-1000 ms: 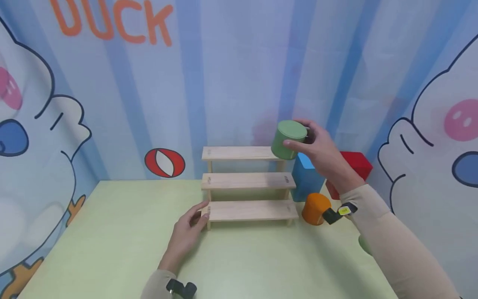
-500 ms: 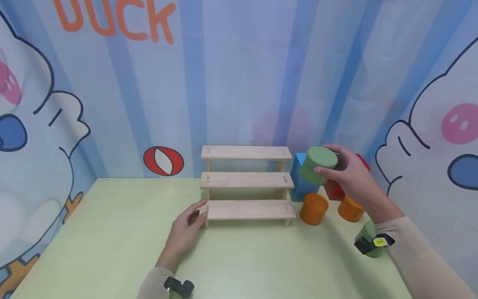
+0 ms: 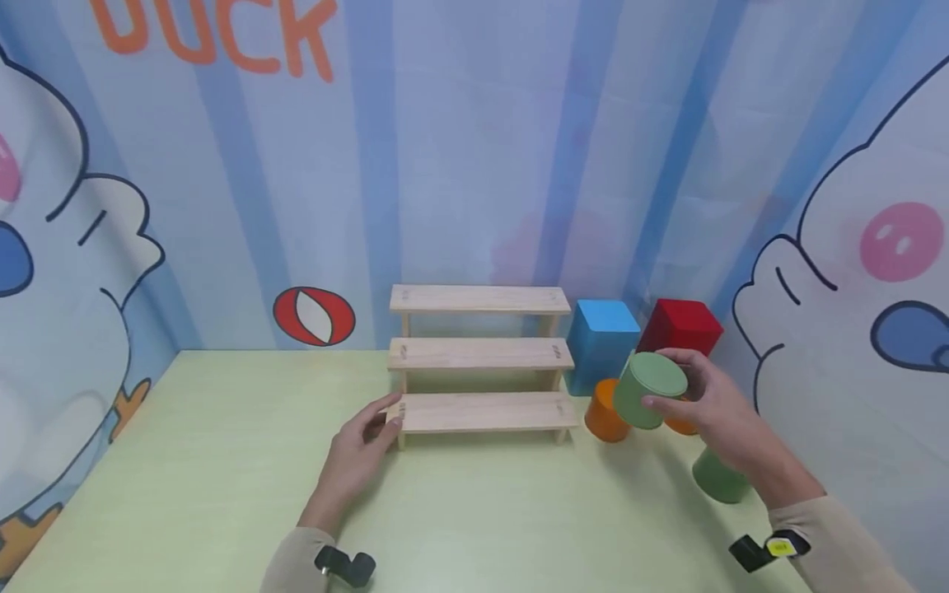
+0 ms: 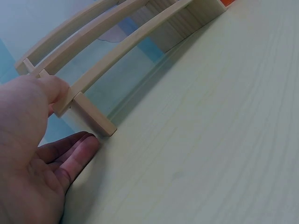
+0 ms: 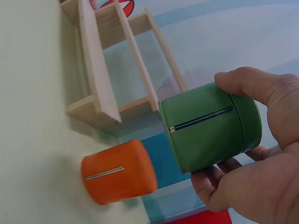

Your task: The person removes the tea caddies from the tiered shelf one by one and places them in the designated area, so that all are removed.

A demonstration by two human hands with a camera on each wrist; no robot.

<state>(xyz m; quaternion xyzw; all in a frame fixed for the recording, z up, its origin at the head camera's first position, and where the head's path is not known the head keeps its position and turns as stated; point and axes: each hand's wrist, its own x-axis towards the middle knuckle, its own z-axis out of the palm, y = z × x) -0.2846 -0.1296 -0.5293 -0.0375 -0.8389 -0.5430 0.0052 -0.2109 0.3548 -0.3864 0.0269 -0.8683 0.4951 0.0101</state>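
My right hand grips a green zippered cylinder, thumb on one side and fingers round the other. It is held in the air, slightly tilted, in front of the red block and above the table. In the right wrist view a dark zip runs along the side of the green cylinder. My left hand holds the left end of the lowest board of a three-tier wooden shelf, thumb at the front and index finger behind. In the left wrist view the lower fingers lie beside the shelf's front leg.
Right of the shelf stand a blue block and a red block. An orange cylinder is before the blue block; another orange cylinder is mostly hidden. A second green cylinder stands near the right wrist. Printed curtains enclose the table.
My right hand has carried the green cylinder from the top board's right end rightward, down and nearer. The red block and second green cylinder show more fully. My left hand stays at the shelf.
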